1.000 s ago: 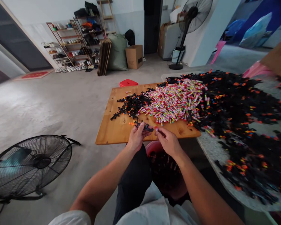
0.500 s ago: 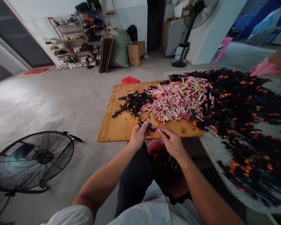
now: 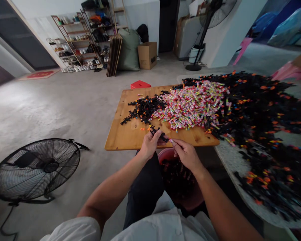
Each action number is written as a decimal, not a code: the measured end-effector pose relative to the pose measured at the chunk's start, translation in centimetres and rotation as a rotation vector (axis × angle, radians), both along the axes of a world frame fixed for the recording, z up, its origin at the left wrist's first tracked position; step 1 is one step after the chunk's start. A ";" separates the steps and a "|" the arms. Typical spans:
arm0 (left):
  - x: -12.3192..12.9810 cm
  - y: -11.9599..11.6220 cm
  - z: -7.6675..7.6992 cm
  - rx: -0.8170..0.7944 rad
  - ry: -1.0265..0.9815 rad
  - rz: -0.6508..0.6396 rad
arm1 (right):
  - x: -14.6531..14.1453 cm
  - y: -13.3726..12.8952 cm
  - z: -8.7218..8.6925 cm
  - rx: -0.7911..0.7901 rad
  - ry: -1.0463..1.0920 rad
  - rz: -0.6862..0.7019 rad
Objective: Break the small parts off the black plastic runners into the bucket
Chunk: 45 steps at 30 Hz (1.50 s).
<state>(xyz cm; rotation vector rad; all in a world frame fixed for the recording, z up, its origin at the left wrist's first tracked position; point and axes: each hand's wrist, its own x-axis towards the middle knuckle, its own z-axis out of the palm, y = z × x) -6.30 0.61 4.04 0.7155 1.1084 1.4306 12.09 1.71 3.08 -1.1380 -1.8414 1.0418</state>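
Near the front edge of the wooden table (image 3: 127,137), my left hand (image 3: 150,144) is closed on a black plastic piece (image 3: 154,131) with a yellow-orange tip. My right hand (image 3: 184,151) pinches a small pink and red tube (image 3: 171,141) at the right end of that black piece; whether the two are joined is too small to tell. Behind my hands lies a heap of pink, white and yellow tubes (image 3: 190,107). To its left is a smaller pile of black pieces (image 3: 146,107) with orange bits.
A large heap of black pieces (image 3: 266,107) covers the stone-look table (image 3: 230,160) at right. Below my hands stands a red tub (image 3: 194,197) with dark pieces. A floor fan (image 3: 50,167) is at left, a red stool (image 3: 140,84) behind the table.
The view has shifted slightly. My hands stay close together with the black piece and the tube, both now slightly farther right in view. The grips look the same.
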 end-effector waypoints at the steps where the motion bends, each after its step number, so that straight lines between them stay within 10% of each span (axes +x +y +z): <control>1: 0.1 0.0 -0.1 -0.002 0.011 0.013 | 0.0 0.1 0.1 0.058 -0.031 0.012; 7: 1.3 -0.1 -1.0 -0.055 0.043 0.086 | 0.3 0.2 0.3 0.284 -0.196 0.088; 22: 2.7 -0.6 -1.5 -0.093 -0.040 0.064 | 1.4 -0.4 0.9 -0.172 -0.129 0.147; 29: -7.2 -0.7 -1.7 -0.170 0.756 -0.606 | 8.8 1.6 -0.1 -0.426 -0.419 0.469; 34: -14.9 5.2 -1.2 -0.028 1.395 -0.083 | 8.2 5.8 -1.6 -0.166 -0.536 0.139; 38: -16.2 10.2 -2.4 0.301 1.726 -0.249 | 2.6 10.2 -1.7 0.127 -0.674 -0.193; 45: -14.4 13.1 -4.7 0.311 1.906 -0.339 | -2.1 12.9 -2.5 0.195 -0.881 -0.256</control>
